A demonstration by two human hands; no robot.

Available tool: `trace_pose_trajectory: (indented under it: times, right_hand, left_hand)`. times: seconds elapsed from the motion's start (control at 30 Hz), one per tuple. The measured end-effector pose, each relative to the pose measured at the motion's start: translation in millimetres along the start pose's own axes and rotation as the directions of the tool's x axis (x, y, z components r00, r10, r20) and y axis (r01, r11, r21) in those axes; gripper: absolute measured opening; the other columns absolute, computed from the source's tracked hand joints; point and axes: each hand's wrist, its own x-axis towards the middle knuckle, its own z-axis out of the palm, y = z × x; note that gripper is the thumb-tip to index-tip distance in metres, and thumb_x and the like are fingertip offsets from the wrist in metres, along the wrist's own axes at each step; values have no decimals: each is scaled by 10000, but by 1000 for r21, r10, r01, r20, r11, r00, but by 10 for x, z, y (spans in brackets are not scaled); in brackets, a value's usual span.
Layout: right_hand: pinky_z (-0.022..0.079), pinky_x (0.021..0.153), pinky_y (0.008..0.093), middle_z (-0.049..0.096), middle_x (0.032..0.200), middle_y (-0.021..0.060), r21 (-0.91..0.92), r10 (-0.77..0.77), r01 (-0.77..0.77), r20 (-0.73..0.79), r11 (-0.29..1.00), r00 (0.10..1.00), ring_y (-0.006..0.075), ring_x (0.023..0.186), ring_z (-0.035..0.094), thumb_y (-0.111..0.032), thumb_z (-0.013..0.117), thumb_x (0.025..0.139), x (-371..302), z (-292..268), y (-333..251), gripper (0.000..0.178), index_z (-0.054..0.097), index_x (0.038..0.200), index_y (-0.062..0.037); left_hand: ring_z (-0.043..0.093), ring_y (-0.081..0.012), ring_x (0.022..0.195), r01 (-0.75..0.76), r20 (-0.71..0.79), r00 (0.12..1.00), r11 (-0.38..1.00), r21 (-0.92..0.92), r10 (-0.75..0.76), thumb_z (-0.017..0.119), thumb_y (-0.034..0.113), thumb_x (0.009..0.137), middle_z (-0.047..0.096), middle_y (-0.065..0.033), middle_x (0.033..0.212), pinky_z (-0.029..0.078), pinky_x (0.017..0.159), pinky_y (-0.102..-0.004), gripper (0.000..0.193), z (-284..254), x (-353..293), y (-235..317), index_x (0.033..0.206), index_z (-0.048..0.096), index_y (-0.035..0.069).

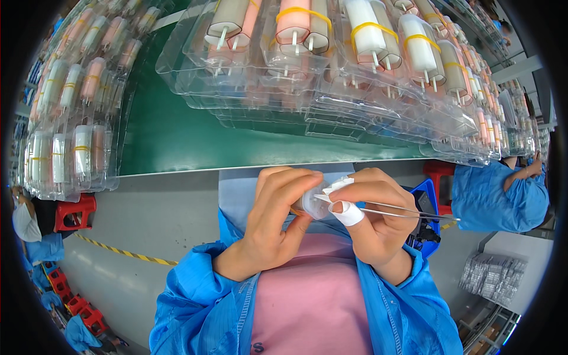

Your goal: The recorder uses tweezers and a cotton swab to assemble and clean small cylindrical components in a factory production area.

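Head view. Left hand (275, 207): fingers curled in, holding a translucent round-ended piece (312, 204). Right hand (381, 219): pinching thin metal tweezers (408, 212), shiny and smooth, back ends pointing right. White band (348, 215), matte, wrapped round the right thumb. Thin white scrap (340, 184), crumpled, at the right fingertips; exact material can't be told.

Translucent piece: smooth, cloudy, plastic-looking, round face turned right, partly hidden by fingers. Location: between the 2 hands, in front of the torso, just off the near edge of the green tabletop (177, 139). Tweezer tips right at it; contact can't be told.

Far side of table: stacked clear trays (236, 94), thin glossy moulded plastic. In them, smooth cylinders with narrow white stems: pink cylinder (294, 23), white cylinder (364, 26), grey cylinder (228, 18), bundled by yellow bands (367, 25). More loaded trays at left.

Clothing: blue jacket (201, 296), wrinkled woven cloth; pink shirt (310, 290), soft fabric, 1 small dark printed character low on its left. Red plastic stool (76, 213) at left, blue bin (435, 236) at right.
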Motion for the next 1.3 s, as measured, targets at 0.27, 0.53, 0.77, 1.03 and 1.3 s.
trace_pose_trajectory:
  times: [0.27,0.53,0.77,1.03,1.3]
  right_hand:
    - [481,587,262,646,774,121,14,86,-87,40,996,995,198,657,627,5,679,736,50,-10,-27,132,668,867,-11]
    - [479,635,274,651,822,122,346,206,-172,-65,922,976,180,729,612,30,672,764,-73,18,9,124,635,882,34]
    - [500,645,261,657,836,140,220,72,-57,-64,974,995,189,745,633,33,676,750,-77,16,32,133,647,880,29]
    - [495,660,262,652,851,147,236,129,-108,-79,966,988,185,755,623,42,682,746,-86,35,18,146,645,887,32]
    - [485,681,274,645,872,144,357,217,-144,-174,923,961,190,796,606,34,692,745,-155,51,15,162,640,898,32]
  left_hand:
    - [515,-315,973,-99,62,994,979,176,89,645,-127,626,556,-174,1124,489,689,-334,537,-50,36,-15,1147,554,-37]
    - [514,-309,975,31,48,998,996,-80,-27,627,-117,635,555,-173,1118,481,667,-309,547,-25,16,-1,1170,551,-32]
    - [513,-310,976,76,20,997,984,-159,-74,622,-111,636,551,-177,1117,481,676,-312,552,8,-28,-24,1177,547,-32]
    - [523,-319,977,42,17,999,994,-99,-40,621,-109,632,548,-181,1127,479,704,-321,543,-5,-13,-26,1165,551,-31]
    - [552,-284,1044,41,-9,999,948,-316,-46,664,-73,749,506,-237,1194,483,833,-340,525,58,-52,-89,1194,402,15]
